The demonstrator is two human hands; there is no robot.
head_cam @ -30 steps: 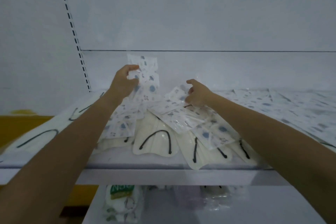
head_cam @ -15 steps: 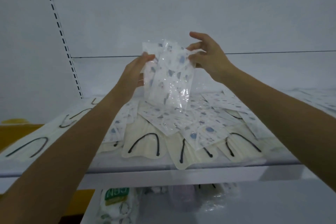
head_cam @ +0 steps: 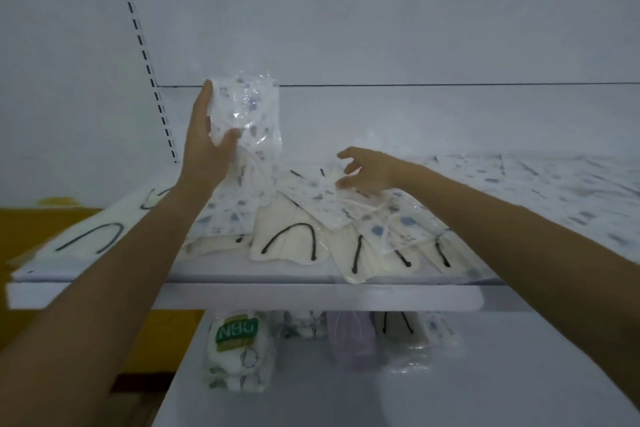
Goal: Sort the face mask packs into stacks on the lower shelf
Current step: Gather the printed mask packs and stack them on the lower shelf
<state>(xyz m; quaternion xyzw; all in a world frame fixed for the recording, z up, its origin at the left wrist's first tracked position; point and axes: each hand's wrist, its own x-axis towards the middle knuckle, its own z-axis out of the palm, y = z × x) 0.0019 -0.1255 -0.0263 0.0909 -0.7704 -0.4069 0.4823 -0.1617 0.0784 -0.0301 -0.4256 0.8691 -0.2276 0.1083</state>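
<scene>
1. Grips a bunch of clear, shiny plastic packs of white masks with blue spots [head_cam: 249, 114] in the left hand [head_cam: 207, 156], thumb across the front and fingers behind, up in the air above the white upper shelf [head_cam: 277, 295].
2. Hovers the right hand [head_cam: 369, 172] over the messy pile of the same spotted packs [head_cam: 322, 204], fingers spread wide, holding nothing.
3. Could drop some of the bunch: slippery plastic, many packs in one hand, only a thumb in front.
4. Could knock the cream packs with black ear loops [head_cam: 287, 243] to the floor. Lie right at the front edge, under the pile, so may slide off with one hard tug.
5. Could mix the kinds by grabbing a spotted pack and a cream one together.
6. Could make a mess on the white lower shelf [head_cam: 346, 399] too. May bump the green-label pack [head_cam: 237, 347] and the others at the back when setting the bunch down.
</scene>
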